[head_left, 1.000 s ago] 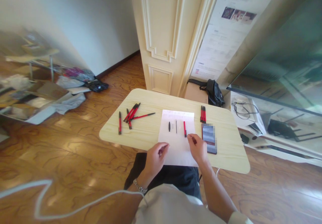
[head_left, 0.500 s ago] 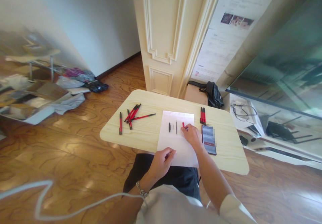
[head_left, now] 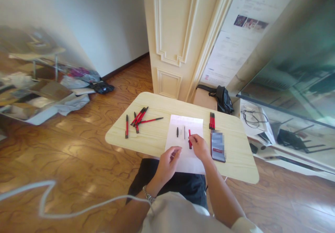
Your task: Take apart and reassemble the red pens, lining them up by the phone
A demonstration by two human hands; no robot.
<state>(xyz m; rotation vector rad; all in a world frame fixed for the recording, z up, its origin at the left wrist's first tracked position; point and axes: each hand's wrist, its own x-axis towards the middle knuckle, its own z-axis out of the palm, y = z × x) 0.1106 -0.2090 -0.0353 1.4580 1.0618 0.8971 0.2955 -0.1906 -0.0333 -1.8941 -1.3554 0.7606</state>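
My right hand (head_left: 201,147) has its thumb and fingertips closed on a red pen barrel (head_left: 190,145), which lies along the right part of a white paper sheet (head_left: 187,161). On the same sheet, in a row to the left, are a thin dark refill (head_left: 184,132), a small pale spring (head_left: 180,132) and a black pen tip piece (head_left: 177,132). Near the sheet's left edge hovers my left hand (head_left: 169,159). Its fingers are loosely curled, with a gap between thumb and fingers and nothing visible in them.
Several red and black pens (head_left: 140,117) lie piled on the left of the pale wooden table (head_left: 157,145). More pens (head_left: 211,120) stand side by side at right, above a phone (head_left: 218,147). A white cable (head_left: 91,206) crosses in front, lower left.
My right hand has shifted slightly down and right, uncovering more of the red barrel. My left hand has risen a little, its fingers somewhat further apart. The view has shifted slightly.
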